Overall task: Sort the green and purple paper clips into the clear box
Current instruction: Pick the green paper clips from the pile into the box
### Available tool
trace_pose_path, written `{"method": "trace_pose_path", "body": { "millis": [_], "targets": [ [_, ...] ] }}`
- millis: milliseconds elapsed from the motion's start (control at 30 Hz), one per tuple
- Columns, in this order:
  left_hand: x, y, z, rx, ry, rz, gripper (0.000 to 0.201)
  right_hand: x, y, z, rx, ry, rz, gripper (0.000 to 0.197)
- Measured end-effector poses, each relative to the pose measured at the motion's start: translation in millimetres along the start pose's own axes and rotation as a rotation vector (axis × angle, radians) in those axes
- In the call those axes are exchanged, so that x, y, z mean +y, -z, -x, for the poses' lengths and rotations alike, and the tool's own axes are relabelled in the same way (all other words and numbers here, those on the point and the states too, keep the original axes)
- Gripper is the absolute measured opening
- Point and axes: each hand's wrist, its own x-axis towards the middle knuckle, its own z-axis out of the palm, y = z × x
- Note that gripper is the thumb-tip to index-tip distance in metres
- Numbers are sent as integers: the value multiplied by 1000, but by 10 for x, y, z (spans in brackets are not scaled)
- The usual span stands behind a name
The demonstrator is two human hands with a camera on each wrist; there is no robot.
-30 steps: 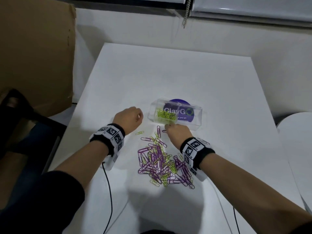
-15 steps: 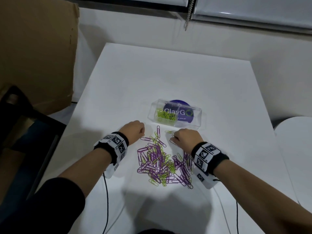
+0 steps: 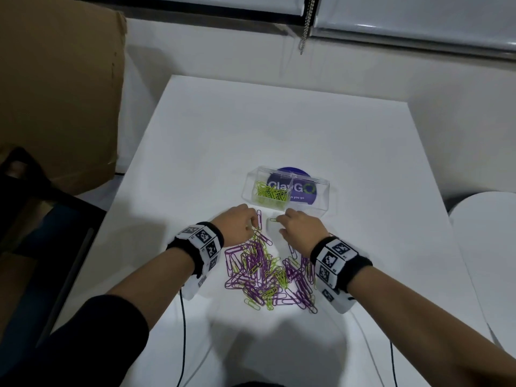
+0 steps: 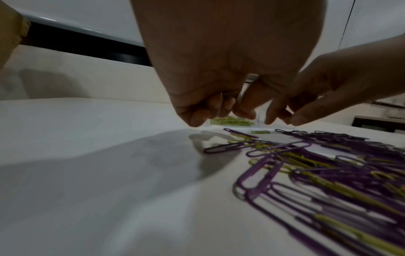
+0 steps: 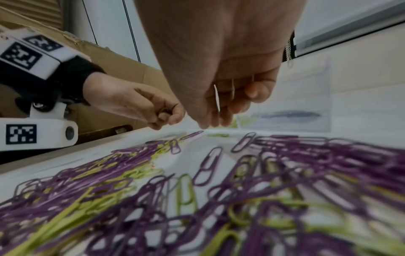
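Observation:
A clear two-compartment box [image 3: 321,198] stands on the white table [image 3: 251,121]; its left half holds green clips [image 3: 272,194]. A mixed pile of green and purple clips [image 3: 268,272] lies in front of it. My left hand [image 3: 252,223] is curled at the pile's far left edge, beside a lone purple clip [image 3: 259,217], with a thin wire between its fingers [image 4: 228,102]. My right hand [image 3: 280,220] hovers over a single green clip [image 3: 273,220], fingertips pointing down. Thin clip wires show against its curled fingers [image 5: 225,107].
A big cardboard sheet [image 3: 55,93] leans at the left, above a dark chair frame [image 3: 42,208]. A second white tabletop [image 3: 485,247] is at the right. Two thin cables [image 3: 183,331] trail off the near table edge. A blind chain [image 3: 305,26] hangs behind.
My left hand has moved right and nearer, onto the pile's top edge. The green clip that lay left of the pile is out of sight. My right hand stays just in front of the box.

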Motion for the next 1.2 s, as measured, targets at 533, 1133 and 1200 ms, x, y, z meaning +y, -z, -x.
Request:
{"method": "trace_pose_path", "body": {
  "millis": [533,1133,1200],
  "targets": [
    [-103,-74,-3,-15,-100,-253,23,22,-185,67,-20,-56,-31,25],
    [-156,56,-57,22,32,180,23,-243,-92,-35,-65,-56,-296,27],
    [-178,59,-56,39,43,176,24,-217,-108,-40,-86,-60,-306,22]
  ]
}}
